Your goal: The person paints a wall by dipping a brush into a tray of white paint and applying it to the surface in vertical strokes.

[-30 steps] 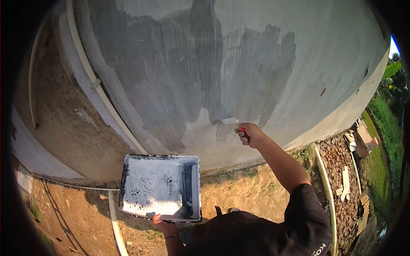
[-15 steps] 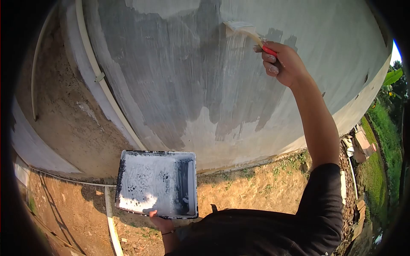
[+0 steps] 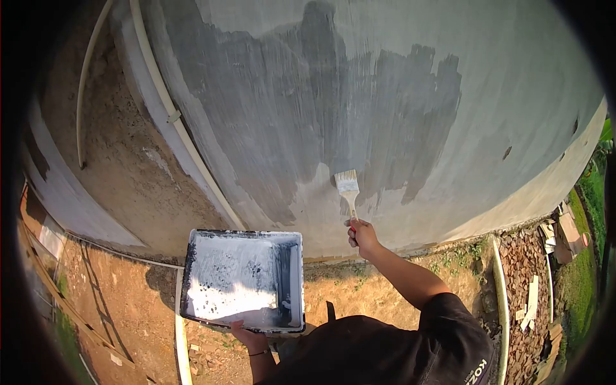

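My right hand (image 3: 362, 236) grips the handle of a flat paintbrush (image 3: 347, 187), whose white bristles press against the lower part of a grey concrete wall (image 3: 385, 96). The wall carries a large darker, wet-looking patch above the brush. My left hand (image 3: 247, 336) holds the near edge of a black paint tray (image 3: 242, 280) coated with white paint, level in front of me and below the brush.
A white pipe (image 3: 183, 141) runs diagonally down the wall at left. Bare brown earth and sparse grass lie below. Another white pipe (image 3: 500, 301), stones and wood scraps (image 3: 531, 295) sit at right, with green grass beyond.
My right hand swept the brush from low on the wall up high, then back down to the lower edge of the dark patch. The tray stayed almost still.
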